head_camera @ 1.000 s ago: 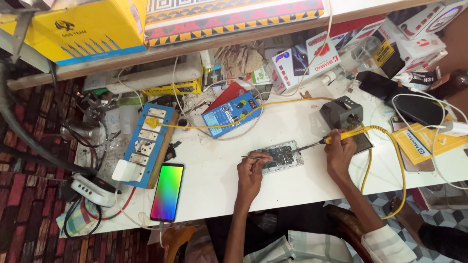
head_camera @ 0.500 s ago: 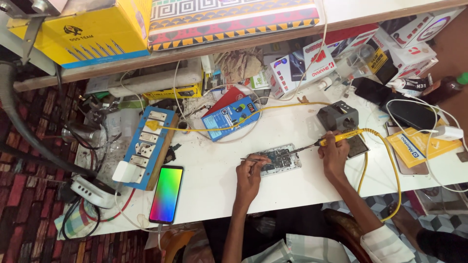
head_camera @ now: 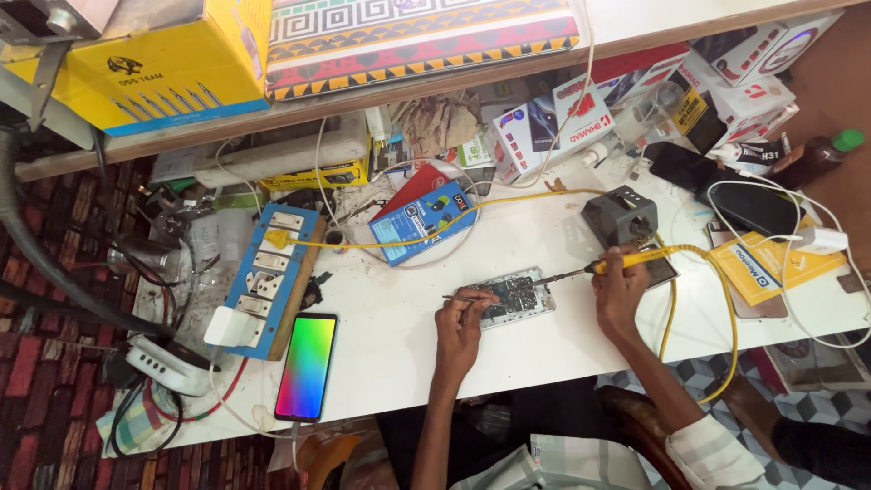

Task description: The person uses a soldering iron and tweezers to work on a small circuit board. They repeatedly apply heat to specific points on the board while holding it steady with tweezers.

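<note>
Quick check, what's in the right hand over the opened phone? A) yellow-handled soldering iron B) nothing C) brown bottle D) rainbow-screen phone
A: the right hand grips a yellow-handled soldering iron with its tip reaching toward the opened phone, while the left hand holds thin tweezers at that phone's other end.

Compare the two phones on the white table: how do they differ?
The opened phone has its back off, showing its circuitry; the lit phone is closed, with a rainbow screen. The opened phone lies under the left hand and right hand; the lit phone lies untouched. Both lie flat.
</note>
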